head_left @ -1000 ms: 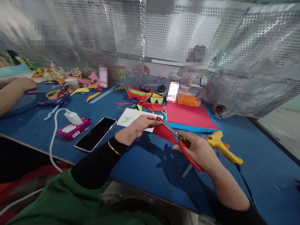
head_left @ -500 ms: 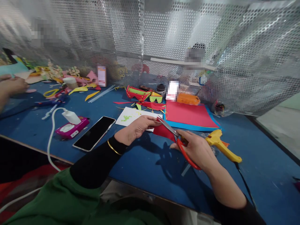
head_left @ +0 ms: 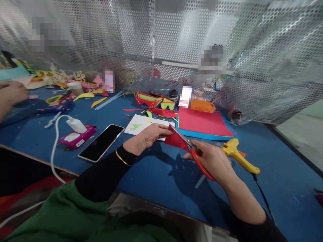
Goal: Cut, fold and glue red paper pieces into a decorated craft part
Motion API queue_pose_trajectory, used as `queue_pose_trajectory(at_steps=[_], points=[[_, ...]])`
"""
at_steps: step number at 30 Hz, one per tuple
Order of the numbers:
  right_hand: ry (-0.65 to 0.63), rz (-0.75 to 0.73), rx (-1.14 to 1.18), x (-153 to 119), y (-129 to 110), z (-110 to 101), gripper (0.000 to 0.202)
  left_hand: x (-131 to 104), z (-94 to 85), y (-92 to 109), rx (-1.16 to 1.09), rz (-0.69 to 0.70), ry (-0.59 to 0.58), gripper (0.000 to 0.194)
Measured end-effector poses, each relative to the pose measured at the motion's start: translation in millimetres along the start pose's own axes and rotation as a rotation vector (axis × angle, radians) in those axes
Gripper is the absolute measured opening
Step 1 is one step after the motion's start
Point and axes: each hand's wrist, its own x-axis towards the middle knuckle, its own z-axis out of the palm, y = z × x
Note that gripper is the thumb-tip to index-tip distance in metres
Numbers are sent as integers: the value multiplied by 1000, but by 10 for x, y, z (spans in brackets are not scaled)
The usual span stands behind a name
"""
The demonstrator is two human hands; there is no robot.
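Note:
In my left hand [head_left: 152, 134] the fingertips pinch a small red sheet [head_left: 175, 140], paper or foam, above the blue table. My right hand [head_left: 214, 160] grips red-handled scissors [head_left: 201, 164], whose metal blades lie along the sheet's upper edge and point toward my left fingers. Whether the blades are fully closed I cannot make out. Behind the hands, a white card [head_left: 135, 125] with green and yellow marks sits partly hidden by my left hand. A larger red sheet [head_left: 202, 122] rests on blue sheets [head_left: 214, 136] farther back.
A yellow glue gun [head_left: 241, 158] lies right of my right hand. To the left are a phone [head_left: 102, 143] and a magenta power strip [head_left: 78, 136]. Red and green cut-out glasses [head_left: 148, 100] and scraps lie behind. Another person's hand [head_left: 12, 95] works at far left; a perforated screen [head_left: 101, 37] stands behind.
The scissor blades have shifted slightly and look closer together along the red sheet's edge. Both hands stay in nearly the same place.

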Motion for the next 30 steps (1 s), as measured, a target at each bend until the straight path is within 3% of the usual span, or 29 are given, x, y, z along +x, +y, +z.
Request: queue_pose_trajectory(at_steps=[7, 14, 18, 21, 24, 30], points=[[36, 120, 210, 14, 19, -53, 44, -21, 4, 36, 26, 20, 34, 4], [76, 310, 759, 51, 125, 91, 49, -31, 12, 56, -33, 10, 48, 4], [104, 377, 986, 59, 61, 8, 51, -29, -4, 70, -29, 18, 85, 7], [148, 450, 1019, 71, -11, -69, 53, -58, 22, 86, 61, 64, 61, 7], [115, 505, 1012, 83, -63, -47, 60, -93, 94, 66, 149, 106, -5, 7], [11, 420, 1002, 75, -116, 115, 49, -80, 167, -6, 177, 109, -13, 4]])
